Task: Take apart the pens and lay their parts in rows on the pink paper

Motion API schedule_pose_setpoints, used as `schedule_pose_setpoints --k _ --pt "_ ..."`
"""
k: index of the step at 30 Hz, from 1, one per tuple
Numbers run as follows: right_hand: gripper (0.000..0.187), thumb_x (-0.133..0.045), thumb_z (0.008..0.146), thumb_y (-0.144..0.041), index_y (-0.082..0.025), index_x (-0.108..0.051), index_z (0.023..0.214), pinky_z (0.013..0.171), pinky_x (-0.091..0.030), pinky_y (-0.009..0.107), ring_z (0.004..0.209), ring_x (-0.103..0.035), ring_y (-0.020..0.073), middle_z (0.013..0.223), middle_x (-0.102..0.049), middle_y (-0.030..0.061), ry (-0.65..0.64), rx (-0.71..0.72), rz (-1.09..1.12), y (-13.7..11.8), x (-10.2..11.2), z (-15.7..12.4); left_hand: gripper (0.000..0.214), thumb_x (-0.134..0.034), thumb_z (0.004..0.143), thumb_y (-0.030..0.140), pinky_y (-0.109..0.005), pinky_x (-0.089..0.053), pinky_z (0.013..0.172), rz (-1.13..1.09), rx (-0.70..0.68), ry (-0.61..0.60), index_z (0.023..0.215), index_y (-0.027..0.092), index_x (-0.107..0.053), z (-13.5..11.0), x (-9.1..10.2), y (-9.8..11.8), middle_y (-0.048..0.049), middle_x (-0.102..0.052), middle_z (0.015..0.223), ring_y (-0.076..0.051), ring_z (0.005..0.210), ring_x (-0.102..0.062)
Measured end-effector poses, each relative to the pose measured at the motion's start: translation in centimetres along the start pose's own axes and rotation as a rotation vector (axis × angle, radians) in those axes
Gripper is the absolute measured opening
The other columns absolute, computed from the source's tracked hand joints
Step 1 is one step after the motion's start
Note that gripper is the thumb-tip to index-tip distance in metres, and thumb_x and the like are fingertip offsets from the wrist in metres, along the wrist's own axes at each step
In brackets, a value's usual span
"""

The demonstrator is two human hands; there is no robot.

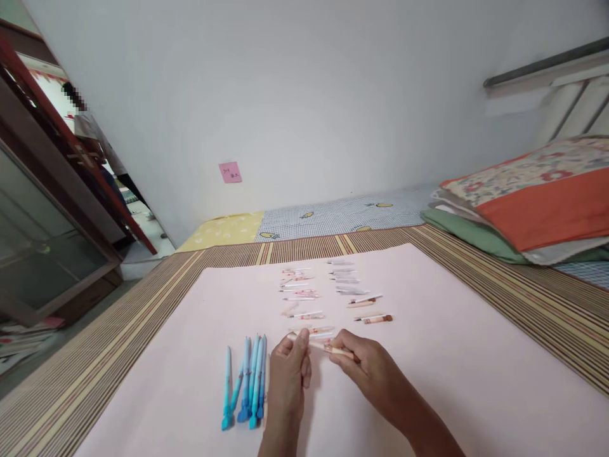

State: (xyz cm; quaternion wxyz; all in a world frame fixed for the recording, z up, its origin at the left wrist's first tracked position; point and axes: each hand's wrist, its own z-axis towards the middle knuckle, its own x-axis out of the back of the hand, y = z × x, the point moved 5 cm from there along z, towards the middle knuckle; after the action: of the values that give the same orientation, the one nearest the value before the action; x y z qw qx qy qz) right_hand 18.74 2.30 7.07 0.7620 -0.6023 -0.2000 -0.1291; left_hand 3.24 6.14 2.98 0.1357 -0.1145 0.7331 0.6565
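Observation:
My left hand [291,371] and my right hand [368,368] meet over a pale pink sheet [451,355]. Between them they pinch a small peach-coloured pen part [328,347], the left at its left end, the right at its right end. Just left of my left hand lie several blue pens [247,384] side by side. Beyond the hands lie two columns of small pen pieces: pinkish ones [299,292] on the left, clear caps [345,276] and peach barrels [375,317] on the right.
The pink sheet lies on a striped mat [523,298] on a bed. Folded bedding with an orange and floral pillow [537,203] is stacked at the right. A white wall with a pink sticky note [230,172] stands behind. A dark wooden cabinet [42,209] is at the left.

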Motion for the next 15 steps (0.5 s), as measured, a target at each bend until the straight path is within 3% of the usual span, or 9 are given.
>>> schedule_pose_setpoints --k 2,5,7,9,12,15 --pt "0.021 -0.049 0.095 -0.034 -0.021 -0.052 0.079 0.057 -0.031 0.023 0.062 -0.039 0.0120 0.067 -0.048 -0.0047 -0.004 -0.002 -0.004 0.0 0.0 0.0 0.042 -0.068 0.082 0.054 -0.021 -0.021 0.042 -0.003 -0.001 -0.023 0.066 0.019 -0.050 -0.1 -0.1 0.1 0.0089 -0.040 0.045 -0.005 0.040 -0.030" --pt "0.021 -0.048 0.096 -0.035 -0.021 -0.054 0.081 0.057 -0.031 0.023 0.062 -0.039 0.0120 0.066 -0.046 -0.0052 -0.021 -0.021 0.043 0.2 0.2 0.0 0.033 -0.072 0.081 0.047 -0.021 -0.033 0.052 -0.081 -0.024 -0.194 0.096 0.018 -0.063 -0.5 -0.8 1.0 0.0057 -0.054 0.057 -0.007 0.049 -0.044" --pt "0.021 -0.048 0.096 -0.035 -0.021 -0.053 0.080 0.056 -0.030 0.023 0.061 -0.038 0.0118 0.065 -0.043 -0.0057 -0.027 -0.033 0.059 0.4 0.2 0.0 0.033 -0.075 0.079 0.042 -0.021 -0.033 0.052 -0.098 -0.028 -0.231 0.098 0.017 -0.064 -0.6 -1.0 1.3 0.0052 -0.056 0.057 -0.007 0.048 -0.045" --pt "0.023 -0.048 0.096 -0.036 -0.021 -0.051 0.079 0.057 -0.030 0.023 0.062 -0.039 0.0120 0.066 -0.043 -0.0055 -0.021 -0.028 0.045 0.3 0.1 0.0 0.029 -0.074 0.079 0.043 -0.020 -0.026 0.046 -0.079 -0.025 -0.174 0.083 0.017 -0.062 -0.5 -0.9 1.1 0.0065 -0.052 0.051 -0.005 0.041 -0.038" --pt "0.024 -0.046 0.097 -0.036 -0.022 -0.050 0.078 0.058 -0.031 0.023 0.063 -0.040 0.0127 0.067 -0.046 -0.0047 -0.005 0.003 -0.026 0.2 -0.1 0.0 0.040 -0.073 0.079 0.049 -0.022 -0.015 0.041 -0.037 0.005 -0.011 0.066 0.020 -0.048 -0.1 -0.5 0.1 0.0102 -0.040 0.041 -0.004 0.036 -0.025" --pt "0.023 -0.045 0.098 -0.035 -0.022 -0.050 0.079 0.059 -0.031 0.024 0.063 -0.040 0.0131 0.068 -0.047 -0.0045 0.000 0.024 -0.078 0.1 -0.2 0.0 0.039 -0.070 0.080 0.052 -0.021 -0.018 0.042 0.003 -0.002 0.038 0.069 0.020 -0.051 -0.1 -0.2 0.0 0.0101 -0.039 0.041 -0.005 0.039 -0.026"
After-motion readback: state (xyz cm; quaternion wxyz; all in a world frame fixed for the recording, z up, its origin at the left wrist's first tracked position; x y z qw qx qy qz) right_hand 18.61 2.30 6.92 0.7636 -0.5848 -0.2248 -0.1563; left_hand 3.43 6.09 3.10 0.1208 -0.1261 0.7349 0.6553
